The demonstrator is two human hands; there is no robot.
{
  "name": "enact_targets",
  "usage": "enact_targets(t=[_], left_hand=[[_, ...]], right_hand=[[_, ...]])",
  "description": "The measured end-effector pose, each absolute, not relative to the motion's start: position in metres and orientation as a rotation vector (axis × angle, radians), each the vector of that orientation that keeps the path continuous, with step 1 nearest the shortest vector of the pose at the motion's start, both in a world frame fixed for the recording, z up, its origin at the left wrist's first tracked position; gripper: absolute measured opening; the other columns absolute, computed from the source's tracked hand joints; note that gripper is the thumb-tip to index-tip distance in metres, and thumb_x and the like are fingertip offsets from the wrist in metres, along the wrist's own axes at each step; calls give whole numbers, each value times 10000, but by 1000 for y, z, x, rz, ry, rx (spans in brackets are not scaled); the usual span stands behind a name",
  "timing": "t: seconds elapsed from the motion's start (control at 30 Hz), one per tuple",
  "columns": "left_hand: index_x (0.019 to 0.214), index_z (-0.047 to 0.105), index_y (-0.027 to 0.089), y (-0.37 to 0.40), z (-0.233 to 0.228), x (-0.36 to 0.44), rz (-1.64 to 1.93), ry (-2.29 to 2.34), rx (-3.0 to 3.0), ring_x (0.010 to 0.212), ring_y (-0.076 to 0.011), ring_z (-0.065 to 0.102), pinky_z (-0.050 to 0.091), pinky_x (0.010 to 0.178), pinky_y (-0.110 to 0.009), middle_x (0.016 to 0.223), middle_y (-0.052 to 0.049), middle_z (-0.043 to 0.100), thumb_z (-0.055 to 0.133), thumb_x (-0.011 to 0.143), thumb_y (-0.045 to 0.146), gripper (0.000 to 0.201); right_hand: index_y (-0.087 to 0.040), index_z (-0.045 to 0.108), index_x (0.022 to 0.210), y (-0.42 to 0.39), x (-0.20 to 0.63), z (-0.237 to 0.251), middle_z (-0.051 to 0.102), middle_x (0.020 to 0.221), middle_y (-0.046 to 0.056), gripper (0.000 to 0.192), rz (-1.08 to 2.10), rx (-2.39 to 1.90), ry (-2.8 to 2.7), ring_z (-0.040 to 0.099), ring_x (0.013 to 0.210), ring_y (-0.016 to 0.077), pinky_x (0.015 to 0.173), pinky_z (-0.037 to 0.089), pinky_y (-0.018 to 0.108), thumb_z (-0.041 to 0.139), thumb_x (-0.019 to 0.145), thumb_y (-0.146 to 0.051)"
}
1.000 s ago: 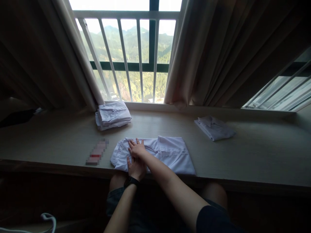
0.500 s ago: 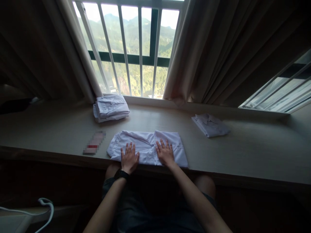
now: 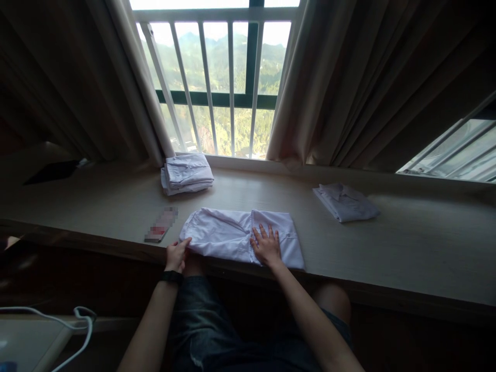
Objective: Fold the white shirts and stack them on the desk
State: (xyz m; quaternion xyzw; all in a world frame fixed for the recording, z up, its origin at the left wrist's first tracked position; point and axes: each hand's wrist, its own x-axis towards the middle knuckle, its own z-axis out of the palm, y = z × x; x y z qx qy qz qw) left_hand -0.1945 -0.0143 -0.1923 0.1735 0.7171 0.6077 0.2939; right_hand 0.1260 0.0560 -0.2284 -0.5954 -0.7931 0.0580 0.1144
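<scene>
A partly folded white shirt (image 3: pixel 220 232) lies lengthwise along the front edge of the ledge, with a folded-over section on its right part. At its left end, my left hand (image 3: pixel 177 256), with a dark watch on the wrist, is closed on the near corner between thumb and fingers. My right hand (image 3: pixel 267 245) rests flat on the right section, fingers spread, just right of the fold line.
Behind on the left sits a stack of folded white garments (image 3: pixel 188 174). Another folded shirt (image 3: pixel 344 201) with a collar lies to the right. A blurred-out phone-like object (image 3: pixel 161 225) is left of the shirt. A white cable (image 3: pixel 83 320) hangs at lower left; curtains (image 3: pixel 329 77) frame the barred window.
My left hand has moved left from lying flat on the shirt to gripping its left end. My right hand stays flat in place. The view has shifted slightly.
</scene>
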Motion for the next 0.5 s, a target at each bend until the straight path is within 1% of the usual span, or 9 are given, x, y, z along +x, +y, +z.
enact_targets(t=[0.07,0.13,0.2,0.27,0.33,0.4,0.47,0.5], left_hand=[[877,674,74,-10,-187,-189,1523,1828,475,702,-202,666,567,669,-357,809,-109,704,805,636,196,300],[845,690,71,-6,-181,-183,1476,1793,514,704,-205,669,559,663,-337,800,-112,715,824,611,211,304],[892,703,72,1,-173,-175,1497,1789,562,749,-204,674,547,686,-309,824,-102,726,811,627,252,338],[966,709,81,13,-162,-161,1540,1790,622,812,-206,675,537,718,-290,876,-90,736,770,676,309,374],[1030,712,103,28,-145,-137,1577,1782,754,903,-222,674,537,780,-296,960,-85,742,723,729,350,389],[1063,713,132,43,-126,-98,1587,1787,1044,1036,-246,656,528,890,-325,1091,-93,730,665,792,352,353],[1052,712,161,55,-112,-47,1501,1795,1466,1185,-264,605,486,1012,-367,1263,-109,670,595,859,315,273],[1051,709,178,57,-108,-18,1413,1771,1655,1237,-264,578,468,1046,-382,1346,-109,624,558,887,286,248]], right_hand=[[-362,403,1525,55,126,-226,318,1621,23,560,186,-1740,-2320,171,1513,335,1209,1,573,331,1009,-568],[-349,398,1529,55,125,-223,314,1622,32,565,215,-1741,-2319,165,1515,331,1208,3,577,335,1009,-561],[-339,395,1532,54,126,-222,309,1624,40,567,241,-1742,-2320,158,1517,325,1207,2,579,338,1010,-553],[-334,403,1529,54,126,-221,308,1624,40,566,252,-1741,-2318,156,1519,325,1207,-5,579,343,1009,-549],[-333,415,1523,54,127,-220,308,1624,35,563,248,-1740,-2315,162,1518,330,1207,-7,580,343,1008,-549],[-342,411,1524,54,126,-218,299,1628,23,564,234,-1742,-2327,172,1516,337,1206,10,589,330,1009,-555],[-355,381,1537,56,124,-214,282,1635,12,569,216,-1762,-2365,177,1518,333,1205,44,592,324,1008,-556],[-356,366,1544,56,123,-212,279,1636,15,572,186,-1813,-2383,175,1522,325,1206,54,588,335,1005,-546]])
